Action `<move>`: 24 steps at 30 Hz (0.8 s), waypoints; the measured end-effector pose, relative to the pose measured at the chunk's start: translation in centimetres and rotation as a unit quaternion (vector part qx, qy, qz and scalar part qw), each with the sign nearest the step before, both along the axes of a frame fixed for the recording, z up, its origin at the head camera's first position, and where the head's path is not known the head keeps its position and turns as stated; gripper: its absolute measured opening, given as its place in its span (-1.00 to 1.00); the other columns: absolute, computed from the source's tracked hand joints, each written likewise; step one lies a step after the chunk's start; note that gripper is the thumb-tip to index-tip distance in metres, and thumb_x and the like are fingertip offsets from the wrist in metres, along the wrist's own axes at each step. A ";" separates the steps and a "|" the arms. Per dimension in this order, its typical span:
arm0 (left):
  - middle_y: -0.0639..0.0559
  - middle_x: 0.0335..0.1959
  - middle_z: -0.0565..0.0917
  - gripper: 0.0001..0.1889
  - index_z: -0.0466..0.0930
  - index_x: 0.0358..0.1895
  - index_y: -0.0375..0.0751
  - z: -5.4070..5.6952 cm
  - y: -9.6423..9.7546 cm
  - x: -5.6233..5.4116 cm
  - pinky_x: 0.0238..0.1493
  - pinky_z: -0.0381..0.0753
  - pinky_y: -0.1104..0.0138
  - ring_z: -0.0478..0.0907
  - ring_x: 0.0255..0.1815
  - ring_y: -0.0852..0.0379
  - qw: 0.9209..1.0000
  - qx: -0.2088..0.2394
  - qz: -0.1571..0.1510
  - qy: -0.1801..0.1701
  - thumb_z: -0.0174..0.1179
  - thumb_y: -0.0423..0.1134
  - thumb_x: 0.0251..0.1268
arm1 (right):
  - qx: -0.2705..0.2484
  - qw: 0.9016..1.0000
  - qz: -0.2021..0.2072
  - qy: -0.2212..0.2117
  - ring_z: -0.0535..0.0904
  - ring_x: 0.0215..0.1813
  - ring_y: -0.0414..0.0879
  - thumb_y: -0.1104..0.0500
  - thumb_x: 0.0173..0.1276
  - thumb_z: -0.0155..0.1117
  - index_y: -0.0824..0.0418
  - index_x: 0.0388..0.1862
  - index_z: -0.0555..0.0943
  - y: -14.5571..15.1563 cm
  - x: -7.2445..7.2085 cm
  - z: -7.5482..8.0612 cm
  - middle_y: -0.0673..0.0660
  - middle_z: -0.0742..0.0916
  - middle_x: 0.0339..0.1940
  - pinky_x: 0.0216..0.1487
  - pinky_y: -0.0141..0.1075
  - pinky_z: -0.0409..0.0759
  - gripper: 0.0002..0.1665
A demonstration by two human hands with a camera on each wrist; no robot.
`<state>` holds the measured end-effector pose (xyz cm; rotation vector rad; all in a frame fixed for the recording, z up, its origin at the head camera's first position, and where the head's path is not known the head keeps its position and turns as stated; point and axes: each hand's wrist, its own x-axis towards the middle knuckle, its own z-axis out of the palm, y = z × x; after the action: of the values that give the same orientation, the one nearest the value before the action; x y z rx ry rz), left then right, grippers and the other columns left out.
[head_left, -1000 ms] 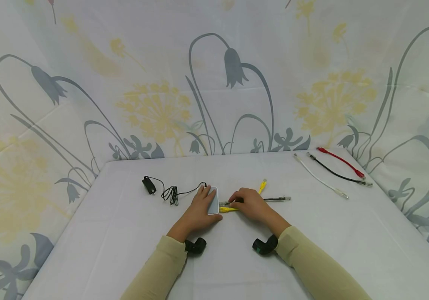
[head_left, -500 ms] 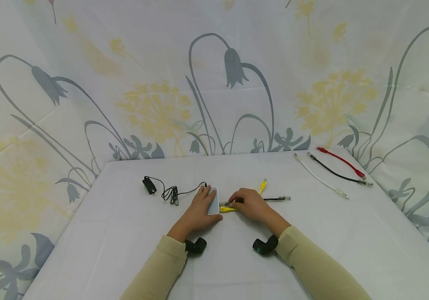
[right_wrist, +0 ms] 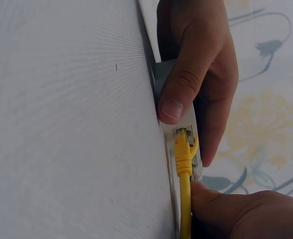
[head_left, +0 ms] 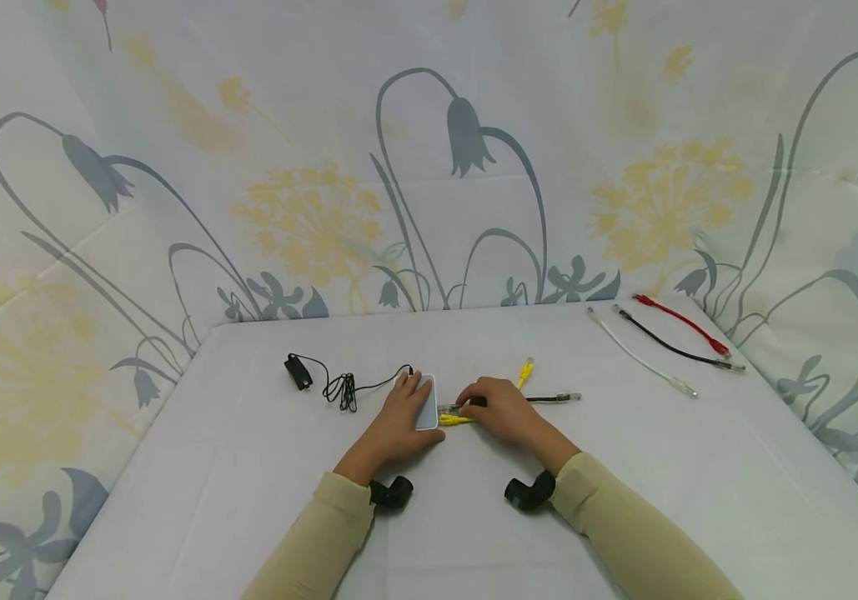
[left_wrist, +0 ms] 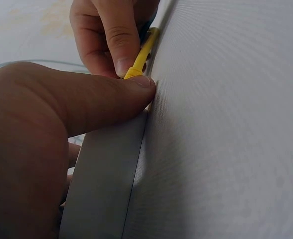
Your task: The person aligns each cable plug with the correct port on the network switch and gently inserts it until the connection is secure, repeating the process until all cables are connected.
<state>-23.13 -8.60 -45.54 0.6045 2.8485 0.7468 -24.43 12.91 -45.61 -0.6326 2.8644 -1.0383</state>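
My left hand (head_left: pixel 393 421) grips a small white network switch (head_left: pixel 427 410), fingers over its top and thumb at the near end. In the right wrist view, the yellow network cable's plug (right_wrist: pixel 183 149) sits at a port in the switch's side face, just below the left thumb. Beside that plug, my right hand (head_left: pixel 499 408) pinches a black network cable (head_left: pixel 554 398) close behind its clear plug (head_left: pixel 449 409), which points at the switch. The right fingers hide the middle of the black cable. The yellow cable (head_left: pixel 525 372) passes beneath the right hand.
A black power adapter (head_left: pixel 298 372) lies left, its bundled cord (head_left: pixel 343 389) running to the switch's far end. White (head_left: pixel 639 353), black (head_left: pixel 672 343) and red (head_left: pixel 684 323) network cables lie at the back right. Floral cloth (head_left: pixel 429 192) hangs behind the white table (head_left: pixel 248 467).
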 end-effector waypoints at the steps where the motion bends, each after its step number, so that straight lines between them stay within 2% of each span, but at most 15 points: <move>1: -0.13 0.59 -0.04 -0.11 0.09 0.53 -0.17 0.0 0.0 0.0 0.50 0.05 -0.09 -0.27 0.62 -0.16 1.000 -0.001 0.000 0.000 0.28 0.08 0.20 | 0.000 1.000 0.000 0.001 0.49 -0.32 -0.25 0.11 0.32 0.31 0.02 -0.17 0.73 0.0 0.0 0.0 -0.09 0.68 -0.33 -0.19 -0.30 0.49 -0.86; 24: -0.12 0.59 -0.04 -0.11 0.07 0.53 -0.15 -0.1 0.0 0.0 0.49 0.06 -0.09 -0.27 0.62 -0.15 1.000 -0.002 0.001 0.003 0.27 0.09 0.21 | -0.005 1.000 0.004 0.006 0.49 -0.31 -0.26 0.11 0.31 0.31 0.01 -0.17 0.74 0.1 -0.2 -0.4 -0.10 0.69 -0.32 -0.20 -0.31 0.48 -0.85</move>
<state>-23.10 -8.61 -45.66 0.6047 2.8554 0.7407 -24.67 13.04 -45.98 -0.6524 2.8663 -1.0509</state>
